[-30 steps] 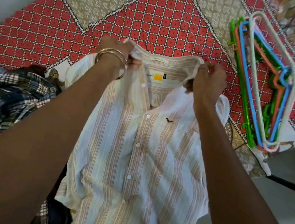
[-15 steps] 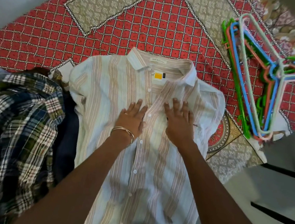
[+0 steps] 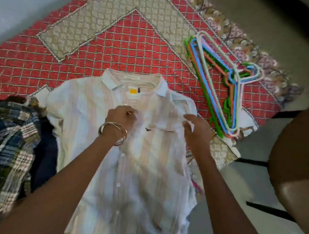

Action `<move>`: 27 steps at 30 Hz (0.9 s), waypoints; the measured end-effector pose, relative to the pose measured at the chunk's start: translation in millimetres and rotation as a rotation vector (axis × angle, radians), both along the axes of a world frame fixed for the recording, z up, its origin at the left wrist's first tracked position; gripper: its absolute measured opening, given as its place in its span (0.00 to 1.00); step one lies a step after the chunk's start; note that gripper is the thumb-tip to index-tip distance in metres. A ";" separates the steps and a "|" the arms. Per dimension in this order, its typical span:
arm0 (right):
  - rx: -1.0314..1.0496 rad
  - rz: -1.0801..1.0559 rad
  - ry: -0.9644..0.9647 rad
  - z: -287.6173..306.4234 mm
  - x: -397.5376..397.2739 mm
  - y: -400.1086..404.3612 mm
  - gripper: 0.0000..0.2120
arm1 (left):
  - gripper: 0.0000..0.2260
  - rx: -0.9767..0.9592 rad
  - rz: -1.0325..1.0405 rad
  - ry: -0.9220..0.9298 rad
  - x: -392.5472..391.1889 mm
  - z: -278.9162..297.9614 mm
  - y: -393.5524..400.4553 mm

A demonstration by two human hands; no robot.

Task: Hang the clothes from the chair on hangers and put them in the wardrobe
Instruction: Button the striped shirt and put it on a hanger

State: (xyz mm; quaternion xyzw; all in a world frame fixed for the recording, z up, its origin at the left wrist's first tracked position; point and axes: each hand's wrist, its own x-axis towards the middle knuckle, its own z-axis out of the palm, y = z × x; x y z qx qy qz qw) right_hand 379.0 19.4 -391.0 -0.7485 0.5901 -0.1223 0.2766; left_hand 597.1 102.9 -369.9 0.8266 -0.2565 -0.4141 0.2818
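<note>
The shirt [image 3: 128, 152] lies flat, front up, on the bed [image 3: 119, 44], hangers [image 3: 218, 85] just right of its collar. Left hand [image 3: 121, 116] pinches the placket; right hand [image 3: 195, 131] grips cloth at the chest. Light, limp fabric, likely to sag: best held at collar or shoulders.

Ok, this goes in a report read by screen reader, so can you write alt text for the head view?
Two hands, left hand and right hand, pinch the front of a pale striped shirt lying flat on a red patterned bedspread. A stack of coloured plastic hangers lies to its right, a plaid shirt to its left.
</note>
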 end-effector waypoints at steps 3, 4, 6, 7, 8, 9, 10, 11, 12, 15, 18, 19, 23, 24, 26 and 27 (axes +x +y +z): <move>0.000 -0.266 -0.081 10.8 -39.1 -47.8 0.10 | 0.20 -0.100 0.427 0.587 -32.0 1.1 -46.9; -0.014 -0.368 -0.106 12.7 -53.3 -63.5 0.10 | 0.16 -0.096 0.385 0.548 -47.3 4.5 -61.7; -0.034 -0.501 -0.102 11.1 -68.5 -83.5 0.10 | 0.10 -0.106 0.308 0.398 -67.6 9.7 -79.6; -0.030 -0.531 -0.089 8.6 -77.9 -95.0 0.10 | 0.10 -0.085 0.272 0.355 -78.9 8.9 -89.6; -0.014 -0.552 -0.067 5.1 -85.9 -108.9 0.09 | 0.11 -0.080 0.269 0.379 -89.9 7.4 -103.1; 0.008 -0.562 -0.045 1.6 -91.6 -119.5 0.09 | 0.10 -0.082 0.286 0.407 -99.6 6.3 -115.7; 0.023 -0.545 -0.034 -0.4 -89.5 -118.5 0.09 | 0.09 -0.078 0.292 0.405 -102.1 6.8 -118.1; 0.032 -0.531 -0.017 -3.8 -95.0 -131.6 0.09 | 0.08 -0.066 0.281 0.409 -112.4 3.7 -135.2; 0.038 -0.510 0.016 -5.6 -97.9 -141.7 0.10 | 0.07 -0.049 0.277 0.413 -121.6 1.4 -149.5; 0.009 -0.458 0.165 -9.9 -100.2 -153.6 0.12 | 0.08 -0.045 0.294 0.455 -140.3 0.3 -173.9; -0.043 -0.459 0.280 -15.1 -104.8 -166.3 0.09 | 0.09 -0.034 0.305 0.466 -153.6 -5.1 -192.8; -0.053 -0.464 0.286 -16.8 -106.5 -168.3 0.08 | 0.09 -0.027 0.302 0.471 -155.8 -8.2 -194.8; -0.079 -0.547 0.006 -14.5 -111.3 -172.3 0.05 | 0.08 0.001 0.316 0.444 -152.3 -15.4 -194.7; -0.082 -0.563 -0.082 -11.3 -111.3 -172.2 0.05 | 0.08 -0.004 0.331 0.454 -150.5 -15.4 -195.4; -0.112 -0.557 -0.179 -2.4 -111.7 -169.7 0.04 | 0.10 -0.038 0.345 0.483 -148.3 -14.1 -195.9; -0.135 -0.538 -0.203 2.8 -110.7 -166.9 0.04 | 0.10 -0.065 0.341 0.498 -147.6 -11.5 -196.1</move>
